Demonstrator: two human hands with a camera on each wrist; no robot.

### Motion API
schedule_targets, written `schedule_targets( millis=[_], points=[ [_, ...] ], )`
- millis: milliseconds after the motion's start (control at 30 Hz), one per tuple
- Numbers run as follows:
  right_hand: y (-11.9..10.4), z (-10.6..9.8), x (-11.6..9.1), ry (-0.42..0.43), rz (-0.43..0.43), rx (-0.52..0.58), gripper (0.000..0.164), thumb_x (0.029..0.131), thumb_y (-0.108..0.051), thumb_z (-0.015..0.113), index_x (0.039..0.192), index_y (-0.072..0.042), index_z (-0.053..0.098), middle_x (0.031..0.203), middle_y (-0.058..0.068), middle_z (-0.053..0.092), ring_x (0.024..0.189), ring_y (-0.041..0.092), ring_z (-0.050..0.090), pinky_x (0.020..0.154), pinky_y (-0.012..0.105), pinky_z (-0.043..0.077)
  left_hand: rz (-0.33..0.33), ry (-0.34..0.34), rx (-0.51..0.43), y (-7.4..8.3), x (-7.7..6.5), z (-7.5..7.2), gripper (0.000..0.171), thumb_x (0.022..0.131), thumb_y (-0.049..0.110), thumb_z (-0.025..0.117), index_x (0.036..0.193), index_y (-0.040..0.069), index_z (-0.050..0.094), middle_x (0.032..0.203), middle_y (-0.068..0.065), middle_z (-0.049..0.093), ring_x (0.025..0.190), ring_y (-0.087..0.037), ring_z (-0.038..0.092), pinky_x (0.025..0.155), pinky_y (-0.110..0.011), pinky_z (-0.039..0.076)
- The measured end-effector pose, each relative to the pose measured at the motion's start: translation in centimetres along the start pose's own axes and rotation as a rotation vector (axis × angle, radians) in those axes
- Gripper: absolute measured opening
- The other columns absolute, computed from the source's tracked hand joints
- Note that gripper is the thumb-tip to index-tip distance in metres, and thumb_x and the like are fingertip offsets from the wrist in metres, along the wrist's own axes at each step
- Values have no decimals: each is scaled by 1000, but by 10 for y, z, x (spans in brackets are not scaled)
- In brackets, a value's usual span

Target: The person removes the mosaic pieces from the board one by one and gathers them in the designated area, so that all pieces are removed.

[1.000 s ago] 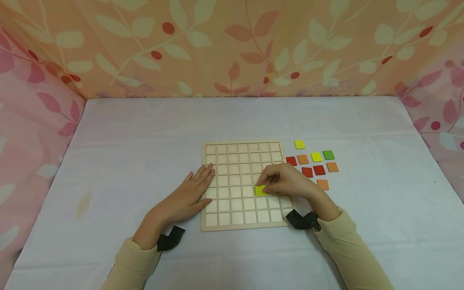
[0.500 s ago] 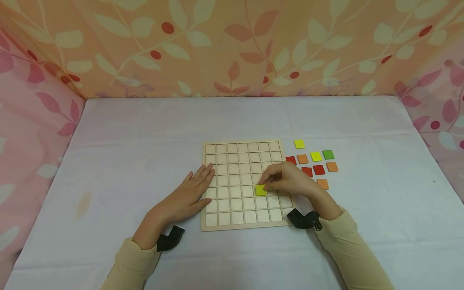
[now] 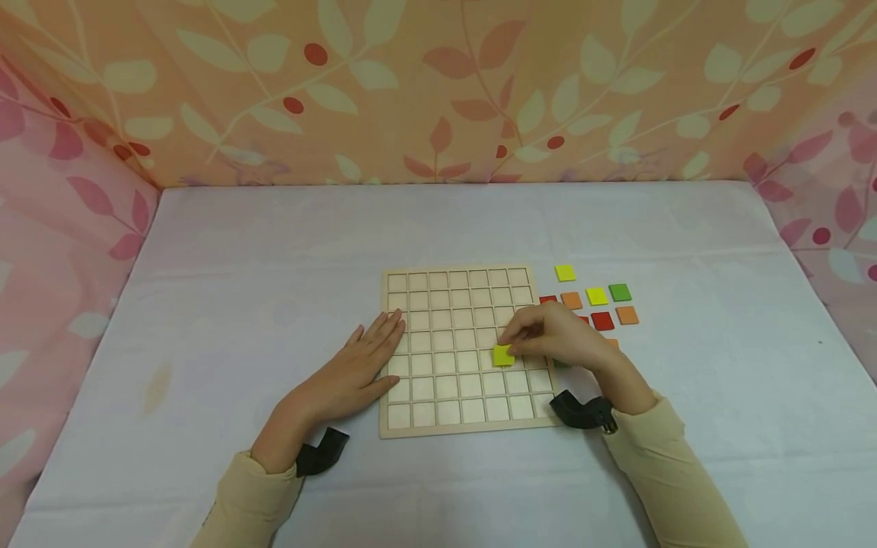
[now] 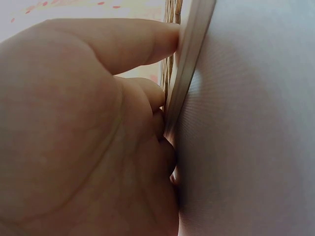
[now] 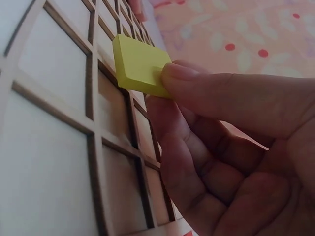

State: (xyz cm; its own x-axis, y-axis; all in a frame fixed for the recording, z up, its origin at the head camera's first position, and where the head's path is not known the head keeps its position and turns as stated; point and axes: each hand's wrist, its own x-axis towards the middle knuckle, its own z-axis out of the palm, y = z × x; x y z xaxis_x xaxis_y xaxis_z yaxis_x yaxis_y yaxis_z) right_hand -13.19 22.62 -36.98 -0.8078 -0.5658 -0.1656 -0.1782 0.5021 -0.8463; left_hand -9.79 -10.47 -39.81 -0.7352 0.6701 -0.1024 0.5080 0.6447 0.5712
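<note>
Between thumb and fingers, my right hand (image 3: 558, 335) pinches a yellow square tile (image 3: 503, 355) just over the right part of a wooden grid board (image 3: 438, 431). The right wrist view shows the yellow tile (image 5: 142, 64) raised off the grid's ridges, tilted, its thick edge visible. My left hand (image 3: 349, 373) lies with straight fingers on the board's left edge. In the left wrist view, the left hand's thumb (image 4: 142, 44) touches the side of the board (image 4: 189, 59).
Right of the board lie loose tiles: yellow (image 3: 565, 272), orange (image 3: 626, 315), green (image 3: 620, 292) and red (image 3: 603, 321) ones, some partly covered by the right hand. A white cloth (image 3: 274, 228) covers the table. Patterned curtains (image 3: 384, 91) stand behind and at the sides.
My right hand has moved slightly right and away from me, carrying the yellow tile. A green tile's edge now shows below that hand. The left hand stays in place.
</note>
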Motion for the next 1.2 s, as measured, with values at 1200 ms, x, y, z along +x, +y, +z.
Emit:
schedule_targets(
  millis=[1200],
  points=[
    [9, -42, -30, 2, -19, 56, 11, 79, 1, 72, 90, -2, 73, 91, 10, 67, 82, 13, 63, 69, 25, 53, -12, -11, 1, 1, 0, -1, 73, 97, 23, 52, 151, 2, 8, 158, -8, -2, 144, -24, -5, 112, -51, 3]
  ],
)
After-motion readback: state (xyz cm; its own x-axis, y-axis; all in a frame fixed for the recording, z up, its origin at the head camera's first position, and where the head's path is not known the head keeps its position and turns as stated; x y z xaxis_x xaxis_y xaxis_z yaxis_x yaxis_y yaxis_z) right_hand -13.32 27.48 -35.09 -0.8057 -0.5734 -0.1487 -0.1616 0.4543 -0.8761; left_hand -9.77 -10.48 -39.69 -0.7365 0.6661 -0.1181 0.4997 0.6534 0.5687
